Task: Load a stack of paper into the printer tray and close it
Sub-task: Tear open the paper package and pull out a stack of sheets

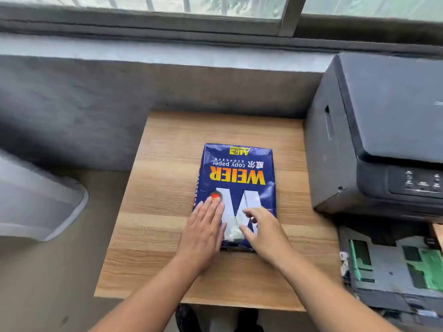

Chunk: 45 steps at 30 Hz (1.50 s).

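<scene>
A dark blue wrapped ream of copy paper (236,188) lies flat near the middle of the light wooden surface (163,236), its print upside down to the wearer: yellow "WEIER" lettering, white "copy paper" text, a large white "M" and a red round mark. The wrapper looks torn open at the near end, where white paper shows between the hands. The left hand (203,231) rests flat and open on the ream's near left corner, fingers extended and together. The right hand (262,230) sits at the near right part, fingers curled loosely over the torn wrapper, pinching nothing clearly. To the right stands a dark grey printer (374,130); below it its pulled-out grey tray with green guides (393,267) is open.
</scene>
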Each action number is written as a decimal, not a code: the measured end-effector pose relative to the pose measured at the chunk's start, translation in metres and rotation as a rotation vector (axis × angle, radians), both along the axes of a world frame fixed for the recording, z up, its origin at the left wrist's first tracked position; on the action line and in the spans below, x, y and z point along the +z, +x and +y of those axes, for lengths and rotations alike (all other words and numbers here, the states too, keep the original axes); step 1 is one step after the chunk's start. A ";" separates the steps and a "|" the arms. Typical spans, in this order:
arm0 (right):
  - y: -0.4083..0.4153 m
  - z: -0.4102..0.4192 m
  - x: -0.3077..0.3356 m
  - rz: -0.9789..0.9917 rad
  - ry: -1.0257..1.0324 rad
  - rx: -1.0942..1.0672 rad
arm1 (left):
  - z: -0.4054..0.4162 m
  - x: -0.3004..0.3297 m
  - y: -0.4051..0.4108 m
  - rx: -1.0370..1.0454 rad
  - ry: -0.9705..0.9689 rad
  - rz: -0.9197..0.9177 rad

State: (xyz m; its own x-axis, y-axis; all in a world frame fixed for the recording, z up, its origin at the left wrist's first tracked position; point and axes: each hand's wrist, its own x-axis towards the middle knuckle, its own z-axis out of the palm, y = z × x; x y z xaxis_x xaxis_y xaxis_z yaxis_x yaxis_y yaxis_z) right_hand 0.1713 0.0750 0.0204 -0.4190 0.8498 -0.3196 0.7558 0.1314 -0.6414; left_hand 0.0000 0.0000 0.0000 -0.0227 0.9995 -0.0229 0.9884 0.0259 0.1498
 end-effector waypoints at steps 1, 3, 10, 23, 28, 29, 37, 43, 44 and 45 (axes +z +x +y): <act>-0.001 -0.005 -0.016 -0.039 0.011 0.001 | 0.004 -0.011 -0.002 -0.006 0.004 0.002; -0.005 -0.012 -0.036 -0.077 0.045 -0.036 | 0.008 -0.031 -0.003 0.016 0.003 -0.030; -0.019 -0.018 -0.061 -0.047 0.176 -0.174 | -0.001 -0.060 0.001 0.016 -0.009 -0.067; -0.026 -0.012 -0.075 0.032 0.336 -0.269 | 0.004 -0.058 -0.001 -0.011 -0.122 -0.073; 0.026 -0.077 -0.057 0.013 0.495 0.165 | 0.006 -0.051 -0.002 -0.029 -0.173 -0.069; 0.038 -0.093 -0.056 -0.010 0.497 0.234 | 0.005 -0.050 -0.003 -0.033 -0.175 -0.052; 0.057 -0.148 -0.065 -0.184 0.437 0.321 | -0.001 -0.044 0.006 -0.042 -0.219 -0.007; 0.044 -0.142 -0.040 -0.160 0.466 0.381 | -0.007 -0.046 0.005 -0.111 -0.246 0.060; 0.044 -0.138 -0.030 -0.118 0.457 0.323 | -0.007 -0.047 0.005 -0.112 -0.247 0.062; 0.044 -0.133 -0.020 -0.064 0.438 0.216 | -0.008 -0.047 0.005 -0.114 -0.243 0.062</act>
